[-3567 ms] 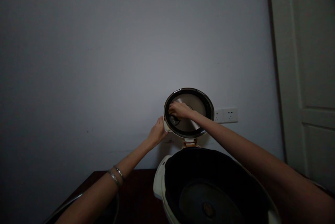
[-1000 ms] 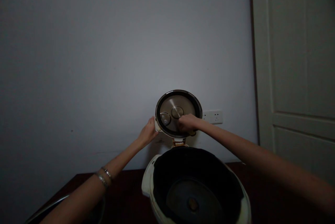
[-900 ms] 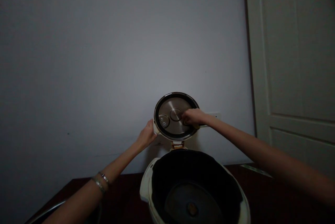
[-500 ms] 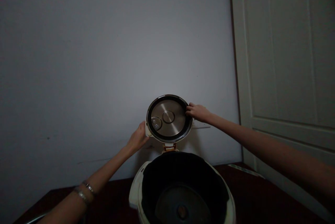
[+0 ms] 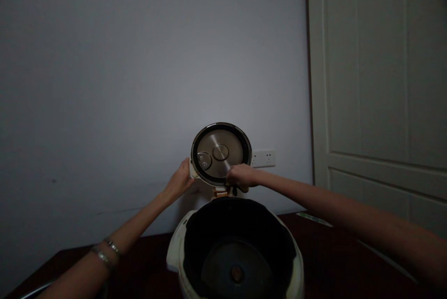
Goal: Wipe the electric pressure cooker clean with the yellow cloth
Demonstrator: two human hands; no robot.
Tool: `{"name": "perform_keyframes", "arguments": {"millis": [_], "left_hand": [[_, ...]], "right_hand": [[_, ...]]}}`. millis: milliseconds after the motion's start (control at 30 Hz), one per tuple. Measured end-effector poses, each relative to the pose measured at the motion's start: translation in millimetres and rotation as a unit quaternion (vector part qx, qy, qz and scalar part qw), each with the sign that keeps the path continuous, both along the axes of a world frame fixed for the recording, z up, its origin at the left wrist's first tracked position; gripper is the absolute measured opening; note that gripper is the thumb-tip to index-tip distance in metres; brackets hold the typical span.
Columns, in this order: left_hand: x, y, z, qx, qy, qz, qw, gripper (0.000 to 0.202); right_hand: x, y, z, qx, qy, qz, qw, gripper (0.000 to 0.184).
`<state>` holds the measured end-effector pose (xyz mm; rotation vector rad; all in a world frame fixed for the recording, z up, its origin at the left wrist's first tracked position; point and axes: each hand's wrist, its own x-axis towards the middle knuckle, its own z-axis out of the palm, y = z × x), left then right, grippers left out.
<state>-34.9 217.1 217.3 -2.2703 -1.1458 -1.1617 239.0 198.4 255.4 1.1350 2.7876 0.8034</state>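
An electric pressure cooker (image 5: 174,248) stands in front of me, its dark inside empty of a pot. Its round lid (image 5: 223,140) is raised on an orange-brown hinge, with the metal inner plate and black sealing ring facing me. My left hand (image 5: 179,179) is closed round the lid's left edge. At the lower right of the lid, my right hand (image 5: 242,175) has its fingers curled against the sealing ring. Whatever those fingertips pinch, if anything, is hidden. A brownish round piece (image 5: 236,273) shows at the centre of the cooker's bottom.
Behind the lid is a pale wall (image 5: 139,80) with a white power socket (image 5: 263,158). A white panelled door (image 5: 370,80) rises on the right. The cooker rests on a dark red tabletop (image 5: 146,266). A thin flat strip (image 5: 314,219) lies behind my right forearm.
My right hand has slid from the lid's right edge down to its lower right rim, uncovering the wall socket. My left hand keeps its hold. The view has shifted slightly.
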Motion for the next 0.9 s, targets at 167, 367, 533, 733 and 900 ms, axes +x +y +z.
{"name": "perform_keyframes", "arguments": {"millis": [167, 367, 533, 733, 900], "left_hand": [[-1.8, 0.8, -0.9, -0.004, 0.005, 0.001, 1.0, 0.07], [-1.8, -2.9, 0.9, -0.018, 0.004, -0.006, 1.0, 0.071], [-2.6, -0.5, -1.3, -0.009, -0.01, -0.015, 1.0, 0.072], [-5.3, 3.2, -4.5, 0.0, -0.001, -0.026, 1.0, 0.076], [-7.4, 3.7, -4.0, 0.012, 0.009, -0.028, 0.999, 0.076]], "right_hand": [[0.0, 5.2, -3.5, 0.016, -0.052, 0.051, 0.997, 0.025], [48.5, 10.3, 8.5, 0.087, -0.101, 0.043, 0.99, 0.016], [64.0, 5.4, 45.5, 0.141, -0.101, 0.03, 0.984, 0.016], [49.9, 11.7, 112.2, 0.258, -0.016, -0.014, 0.966, 0.021], [53.3, 20.8, 122.7, 0.264, -0.018, -0.03, 0.964, 0.02]]}}
